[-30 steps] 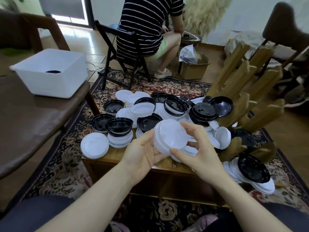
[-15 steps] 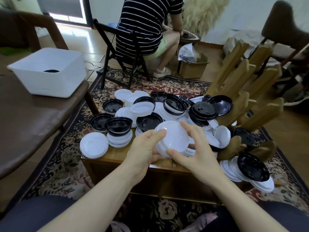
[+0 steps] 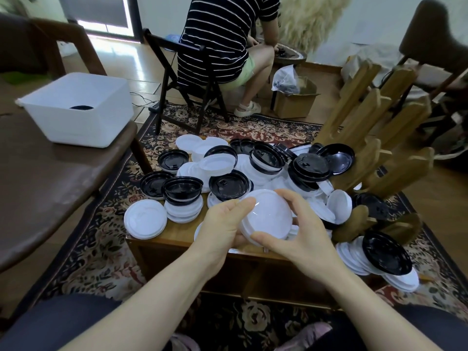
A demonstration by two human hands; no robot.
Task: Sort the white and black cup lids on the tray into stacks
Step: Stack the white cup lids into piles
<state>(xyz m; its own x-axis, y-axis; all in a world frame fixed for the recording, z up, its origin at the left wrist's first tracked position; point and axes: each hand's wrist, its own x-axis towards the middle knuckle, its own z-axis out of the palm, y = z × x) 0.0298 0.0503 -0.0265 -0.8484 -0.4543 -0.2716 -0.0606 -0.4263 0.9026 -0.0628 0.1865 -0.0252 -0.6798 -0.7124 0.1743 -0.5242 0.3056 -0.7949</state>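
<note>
Held between both hands above counter's [image 3: 177, 233] near edge: white lid stack [image 3: 266, 215], left hand [image 3: 222, 230] cupping left rim, right hand [image 3: 296, 234] gripping right; lower and closer than a second ago.

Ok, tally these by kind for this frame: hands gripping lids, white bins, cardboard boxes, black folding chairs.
Hands gripping lids: 2, left hand and right hand, both on the white lids
White bin: 1
Cardboard box: 1
Black folding chair: 1
Total: 5
</note>
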